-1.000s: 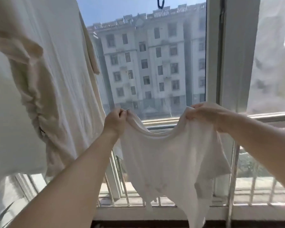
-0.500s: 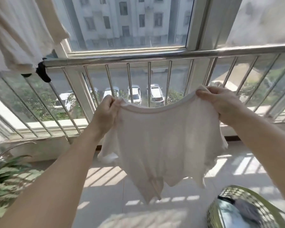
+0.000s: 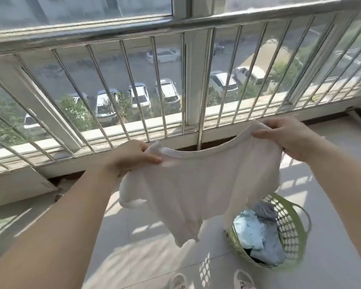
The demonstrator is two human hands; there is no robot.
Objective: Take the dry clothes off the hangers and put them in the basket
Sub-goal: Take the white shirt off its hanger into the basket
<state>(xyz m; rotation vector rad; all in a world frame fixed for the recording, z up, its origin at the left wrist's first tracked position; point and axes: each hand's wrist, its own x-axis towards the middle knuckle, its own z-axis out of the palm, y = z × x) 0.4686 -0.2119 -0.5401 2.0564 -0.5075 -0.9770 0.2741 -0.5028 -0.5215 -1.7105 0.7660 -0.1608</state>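
Sunlit pale floor tiles [image 3: 146,257] run up to a steel-barred railing [image 3: 133,80] with parked cars below. Left hand [image 3: 131,157] and right hand [image 3: 290,138] each have a closed grip on a shoulder of the thin, soft white shirt [image 3: 206,188], stretched limp between them above the floor. Compared with half a second ago, the perforated green plastic basket [image 3: 292,230] of blue-grey clothes shows more fully, and the shirt hangs partly over its near rim.

Bright window daylight (edges bowed)
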